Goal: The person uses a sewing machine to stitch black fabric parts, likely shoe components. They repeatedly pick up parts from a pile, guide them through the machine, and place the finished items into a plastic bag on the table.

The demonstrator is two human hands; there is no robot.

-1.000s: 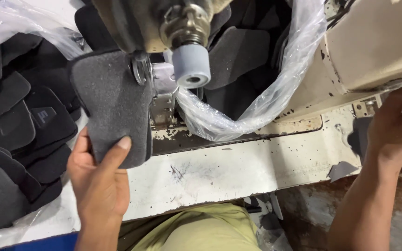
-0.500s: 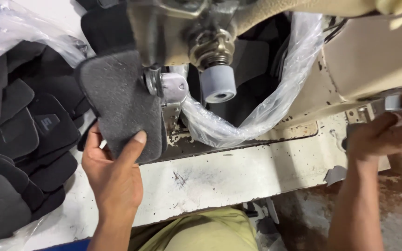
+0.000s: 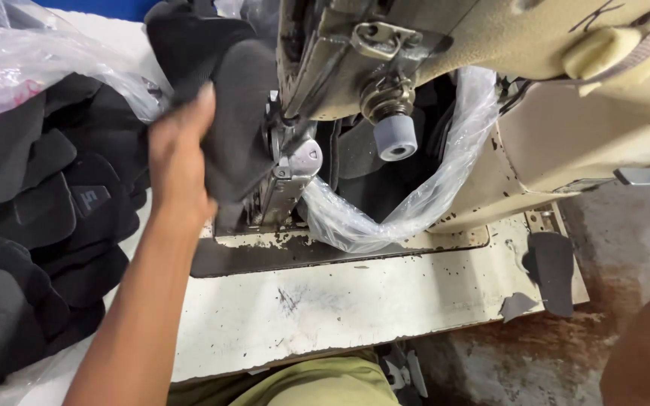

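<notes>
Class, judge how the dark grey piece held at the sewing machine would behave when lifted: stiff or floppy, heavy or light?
The dark grey piece probably flexes yet keeps shape; the left hand presses it one-handed, so likely light. Its matte surface looks grippy.

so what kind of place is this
Most likely a sewing workshop, perhaps for shoe parts. An industrial sewing machine sits on a worn, chipped cream table, the left hand presses a dark grey fabric piece against it, and stacks of similar cut pieces lie beside it.

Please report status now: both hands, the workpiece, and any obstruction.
Left hand grips dark foam piece at sewing machine. Right hand out of view. Plastic bag behind the needle area.
</notes>
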